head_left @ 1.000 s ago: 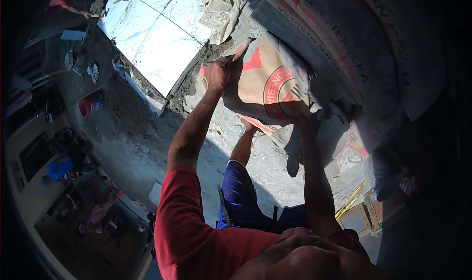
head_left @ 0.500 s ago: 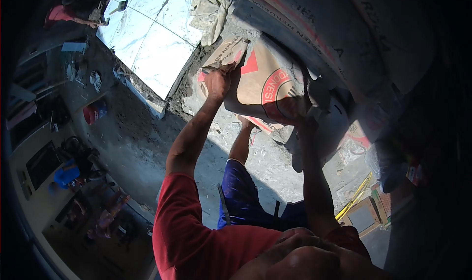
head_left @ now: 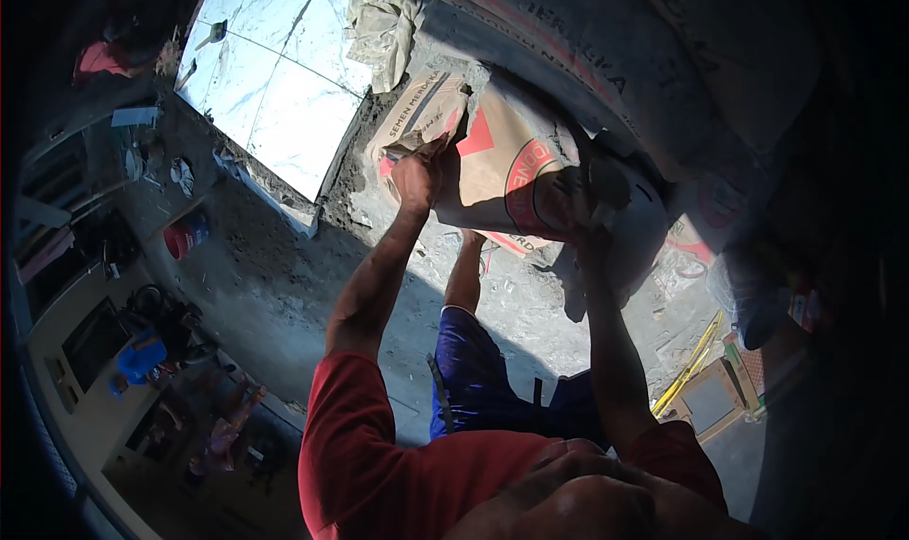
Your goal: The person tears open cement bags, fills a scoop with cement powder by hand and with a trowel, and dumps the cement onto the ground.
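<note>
A brown paper cement bag (head_left: 488, 180) with red and black print lies on the rough grey floor in front of me, its upper left part torn and folded. My left hand (head_left: 417, 178) is closed on the crumpled paper edge at the bag's left side. Over the right end of the bag, my right hand (head_left: 589, 235) is in deep shadow. It is beside a grey rounded object (head_left: 636, 223), and its fingers are too dark to make out. My bare foot (head_left: 472, 242) is at the bag's near edge.
White marbled tiles (head_left: 298, 114) lie at upper left, with a crumpled cloth or sack (head_left: 381, 33) beside them. Stacked cement sacks (head_left: 568, 52) rise at upper right. A red bucket (head_left: 186, 235) stands left. Cardboard (head_left: 705, 407) lies lower right. Other people are at the left.
My left hand has shifted slightly down, still on the paper edge, and more of the bag's printed flap shows. The view has moved a little. A co-worker's arm at upper left has drawn back.
</note>
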Demonstrator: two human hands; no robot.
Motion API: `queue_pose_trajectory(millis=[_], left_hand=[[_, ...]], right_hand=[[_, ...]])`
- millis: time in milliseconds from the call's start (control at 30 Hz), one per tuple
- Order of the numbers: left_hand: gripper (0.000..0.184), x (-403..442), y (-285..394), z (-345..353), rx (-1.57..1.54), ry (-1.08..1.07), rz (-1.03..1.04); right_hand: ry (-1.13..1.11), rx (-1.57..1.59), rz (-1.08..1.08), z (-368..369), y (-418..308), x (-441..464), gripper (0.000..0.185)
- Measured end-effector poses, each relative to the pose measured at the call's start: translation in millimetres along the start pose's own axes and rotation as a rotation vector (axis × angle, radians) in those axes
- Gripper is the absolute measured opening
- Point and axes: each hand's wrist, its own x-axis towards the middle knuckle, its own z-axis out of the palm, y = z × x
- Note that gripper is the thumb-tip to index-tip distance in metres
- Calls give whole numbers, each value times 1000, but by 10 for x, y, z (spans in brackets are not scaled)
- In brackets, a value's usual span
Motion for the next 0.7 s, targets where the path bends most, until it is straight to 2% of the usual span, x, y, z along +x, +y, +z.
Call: queue_pose_trajectory(millis=[133, 200, 233, 300, 400, 500, 633, 700], left_hand=[[19, -142, 173, 19, -20, -8, -40], [17, -155, 223, 34, -26, -18, -83], [17, -167, 234, 36, -14, -27, -107], [16, -155, 248, 27, 13, -30, -159], [16, -137, 256, 13, -11, -1, -94], [16, -169, 258, 4, -55, -22, -70], [20, -214, 446, -94, -120, -32, -67], [22, -221, 435, -122, -92, -61, -57]], right_hand=[[-27, -152, -94, -126, 169, 14, 28], [94, -27, -69, -241, 18, -7, 21], [95, -25, -60, -170, 181, -33, 21], [32, -186, -183, -67, 398, 16, 24], [128, -100, -135, 7, 490, 16, 28], [42, -268, -157, -45, 545, 14, 26], [66, -235, -154, -45, 670, -14, 25], [50, -507, -289, -4, 776, -3, 23]])
